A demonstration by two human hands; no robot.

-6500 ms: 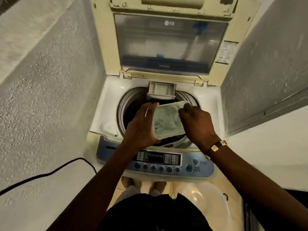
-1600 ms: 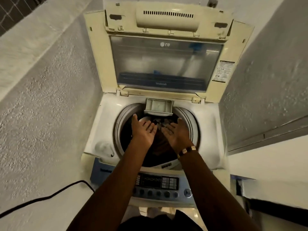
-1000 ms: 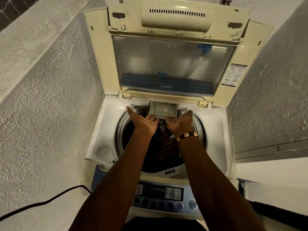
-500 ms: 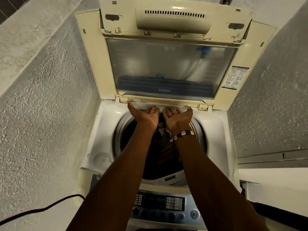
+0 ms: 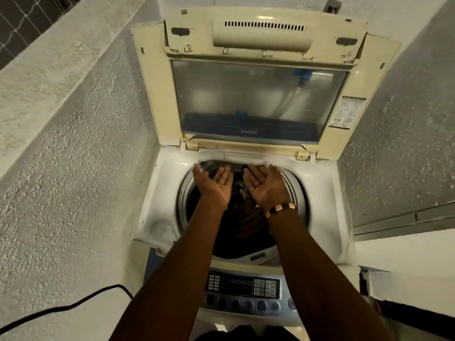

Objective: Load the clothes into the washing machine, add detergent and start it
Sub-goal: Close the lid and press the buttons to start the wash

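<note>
A cream top-loading washing machine [image 5: 162,193] stands with its lid [image 5: 258,94] raised upright. Dark brown clothes [image 5: 248,217] lie inside the drum. The detergent drawer [image 5: 243,157] sits pushed flush into the rear rim of the opening. My left hand [image 5: 214,183] and my right hand [image 5: 264,185] hover side by side over the back of the drum, fingers straight and pointing toward the drawer front, holding nothing. A beaded bracelet [image 5: 280,209] circles my right wrist. The blue control panel [image 5: 243,289] with buttons lies below my forearms.
Rough plastered walls [image 5: 73,180] close in on the left and right of the machine. A black cable [image 5: 61,308] runs along the floor at lower left. A white ledge [image 5: 406,267] juts out at the right.
The detergent packet held 6.5 s ago is gone from my hands. Both hands pushed the open detergent drawer back into the rim; now they have drawn slightly away from it.
</note>
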